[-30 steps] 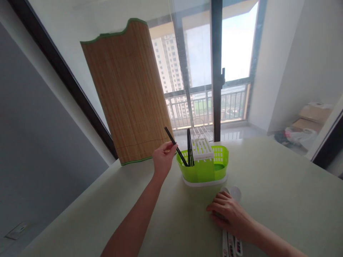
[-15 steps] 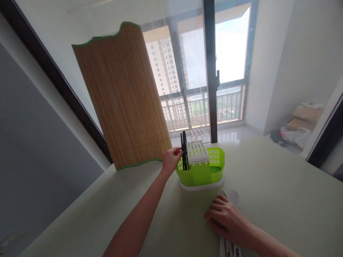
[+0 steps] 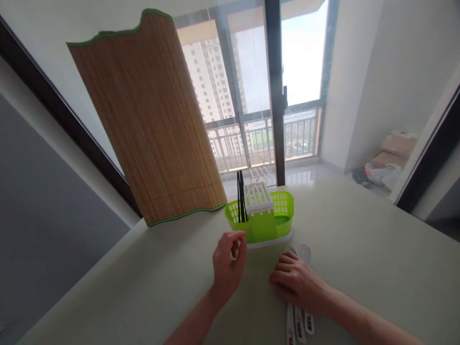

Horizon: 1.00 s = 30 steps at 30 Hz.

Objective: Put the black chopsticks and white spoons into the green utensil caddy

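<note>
A green basket (image 3: 264,227) with a white base and a white slotted rack (image 3: 258,197) stands on the table. Black chopsticks (image 3: 240,197) stand upright in its left compartment. My left hand (image 3: 230,256) is in front of the basket's left end, off the chopsticks, fingers curled and thumb near the fingertips, with nothing seen between them. Over several white spoons (image 3: 304,252) rests my right hand (image 3: 296,280), its fingers bent together; the bowls show beyond it and the printed handles nearer me. Its palm side is hidden, so any grip on the spoons cannot be made out.
A bamboo mat (image 3: 147,120) with green edging stands upright at the table's back left. The pale table (image 3: 359,258) ends at a glass partition. Behind the glass are a wire rack, cardboard boxes (image 3: 397,143) and plastic bags.
My left hand has let go of the chopsticks and moved back toward me, below the basket's front left. My right hand has stayed over the spoons. The view has shifted slightly.
</note>
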Each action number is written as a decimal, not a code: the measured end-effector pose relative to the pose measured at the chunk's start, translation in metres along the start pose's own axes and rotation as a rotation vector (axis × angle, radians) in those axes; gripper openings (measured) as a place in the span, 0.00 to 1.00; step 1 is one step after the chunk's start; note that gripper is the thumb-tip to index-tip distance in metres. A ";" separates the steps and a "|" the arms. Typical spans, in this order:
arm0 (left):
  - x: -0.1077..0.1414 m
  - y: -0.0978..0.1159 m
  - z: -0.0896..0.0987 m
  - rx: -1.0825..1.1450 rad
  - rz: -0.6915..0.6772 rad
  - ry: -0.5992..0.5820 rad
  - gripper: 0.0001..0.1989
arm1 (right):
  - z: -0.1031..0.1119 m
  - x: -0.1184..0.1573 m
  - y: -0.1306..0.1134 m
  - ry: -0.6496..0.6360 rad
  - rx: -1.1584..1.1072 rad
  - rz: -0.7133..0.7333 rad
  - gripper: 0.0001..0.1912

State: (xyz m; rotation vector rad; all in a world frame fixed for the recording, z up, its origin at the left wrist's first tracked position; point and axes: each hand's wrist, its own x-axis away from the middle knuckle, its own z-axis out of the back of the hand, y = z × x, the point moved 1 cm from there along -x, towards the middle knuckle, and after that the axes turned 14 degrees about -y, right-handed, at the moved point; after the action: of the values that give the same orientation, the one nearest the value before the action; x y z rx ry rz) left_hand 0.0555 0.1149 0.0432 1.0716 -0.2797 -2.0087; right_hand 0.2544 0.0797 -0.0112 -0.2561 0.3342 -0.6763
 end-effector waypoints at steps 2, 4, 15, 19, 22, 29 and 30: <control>0.026 0.004 -0.014 0.026 -0.049 -0.184 0.06 | 0.000 0.000 0.000 -0.003 0.012 -0.002 0.05; 0.044 0.008 -0.027 0.045 -0.108 -0.394 0.06 | -0.001 0.000 0.001 -0.003 0.027 -0.003 0.06; 0.054 0.009 -0.047 -0.018 -0.115 -0.727 0.02 | 0.002 0.002 0.009 0.007 -0.001 -0.006 0.07; 0.057 0.011 -0.048 -0.057 -0.198 -0.738 0.02 | 0.002 0.002 0.008 0.004 -0.029 -0.013 0.07; 0.057 0.014 -0.048 -0.094 -0.295 -0.735 0.06 | 0.001 0.003 0.008 0.008 -0.037 -0.014 0.07; 0.060 0.017 -0.048 -0.131 -0.428 -0.827 0.11 | 0.001 0.003 0.007 0.021 -0.053 -0.018 0.08; 0.060 0.018 -0.048 -0.132 -0.416 -0.832 0.10 | 0.001 0.003 0.007 0.018 -0.057 -0.019 0.08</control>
State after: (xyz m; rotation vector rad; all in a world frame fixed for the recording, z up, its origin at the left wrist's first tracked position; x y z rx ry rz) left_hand 0.0846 0.0671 -0.0121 0.1573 -0.3592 -2.7323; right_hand 0.2607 0.0831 -0.0130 -0.3077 0.3687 -0.6893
